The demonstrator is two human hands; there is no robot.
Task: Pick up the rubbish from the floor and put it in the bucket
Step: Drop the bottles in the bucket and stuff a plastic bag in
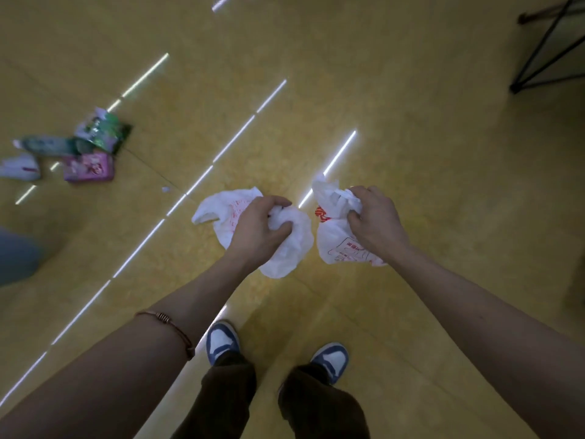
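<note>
Floor: glossy yellow floor [411, 122] crossed by thin white streaks of reflected light.
Arms: two bare forearms reach forward and down; the left one carries a thin copper-coloured bangle [171, 327] near the elbow side.
Legs: dark brown trousers [228, 400] above blue-and-white trainers [221, 342], standing on the floor below the hands.
Stand: black metal tripod legs [544, 45] at the upper right corner, well apart from the hands.
Left bag: crumpled white plastic bag with red print [221, 210], held off the floor in front of the feet, bunched in the left hand [256, 232], whose fingers [278, 202] are curled closed around its folds.
Right bag: second white plastic bag with red lettering [335, 242], just beside the first, gripped at its gathered top by the right hand [376, 223] with fingers closed into the plastic.
Litter pile: blurred green, purple-pink and white packets [91, 147] lying together on the floor at the far left, well apart from both bags.
Scrap: small white fragment [165, 189] on the floor between the pile and the left bag.
</note>
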